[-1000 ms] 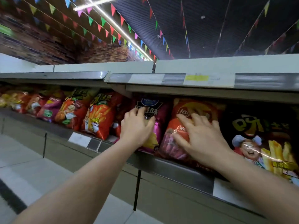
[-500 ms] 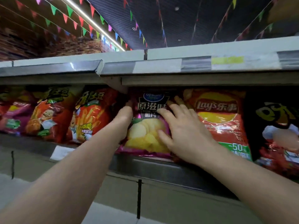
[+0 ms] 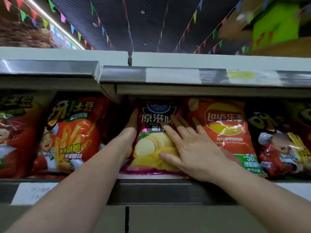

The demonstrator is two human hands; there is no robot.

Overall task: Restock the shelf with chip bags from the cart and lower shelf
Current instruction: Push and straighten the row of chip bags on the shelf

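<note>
The step in hand looks like seating the glossy purple-and-black potato-chip bag with yellow chips printed on its front point(image 3: 155, 138) squarely in its slot on the grey metal shelf point(image 3: 161, 190); doing it well probably means pushing with flat palms, not pinching fingertips, so the air-filled foil does not crumple, and keeping the face upright and level with its neighbours. Left of that purple bag stands a shiny red-orange bag printed with fries and a cartoon child point(image 3: 72, 135), with a dark gap between the two. In that gap the person's left hand point(image 3: 129, 133) is slid alongside the purple bag's left edge, fingers straight and held together, reaching back out of sight; whether it grips the bag's rear cannot be told. The right hand point(image 3: 188, 148) lies spread and flat on the purple bag's right half, fingers fanned apart and closed on nothing, the outer fingertips point(image 3: 196, 121) reaching onto the red crinkly Lay's bag with the yellow round logo point(image 3: 223, 130), which stands touching the purple bag's right side. Further right of the purple bag sits a dark foil bag with yellow lettering point(image 3: 282, 142).
</note>
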